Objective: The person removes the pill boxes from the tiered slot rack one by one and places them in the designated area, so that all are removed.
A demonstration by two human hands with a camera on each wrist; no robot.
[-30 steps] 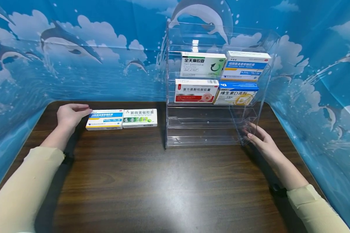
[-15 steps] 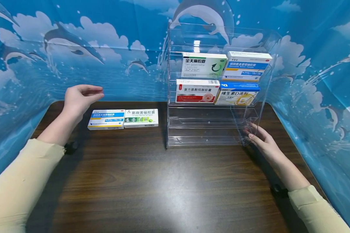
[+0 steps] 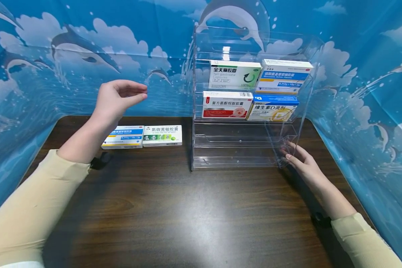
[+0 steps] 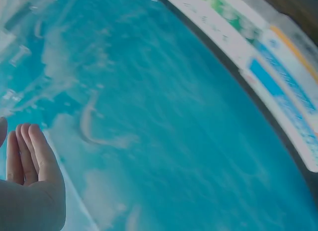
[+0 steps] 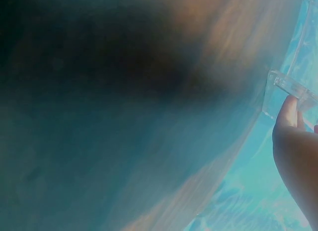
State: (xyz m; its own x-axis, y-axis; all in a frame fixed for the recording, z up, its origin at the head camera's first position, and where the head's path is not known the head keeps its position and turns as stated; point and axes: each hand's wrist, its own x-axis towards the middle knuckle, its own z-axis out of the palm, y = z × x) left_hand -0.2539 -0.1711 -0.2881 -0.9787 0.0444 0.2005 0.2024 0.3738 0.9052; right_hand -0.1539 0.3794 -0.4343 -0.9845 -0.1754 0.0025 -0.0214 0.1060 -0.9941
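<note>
My left hand (image 3: 114, 97) is raised over the left side of the table, fingers straight and thumb apart from them, with nothing between. In the left wrist view its fingers (image 4: 45, 154) point up against the blue backdrop. Below it lie two medicine boxes side by side: a blue-and-white one (image 3: 128, 138), partly hidden by the wrist, and a green-and-white one (image 3: 162, 134). My right hand (image 3: 303, 160) holds the lower right side of a clear acrylic display rack (image 3: 234, 162), thumb at its front edge. In the right wrist view the thumb (image 5: 288, 112) meets the rack's corner.
On the rack's middle tiers stand a green-and-white box (image 3: 234, 75), a blue-and-white box (image 3: 283, 77), a red-and-white box (image 3: 226, 106) and a vitamin D box (image 3: 272, 108). The lower tiers show bare. A dolphin-print backdrop (image 3: 120, 44) encloses the brown table (image 3: 174, 212).
My left hand has let go of the blue-and-white box on the table, risen and moved right. My right hand stays at the rack.
</note>
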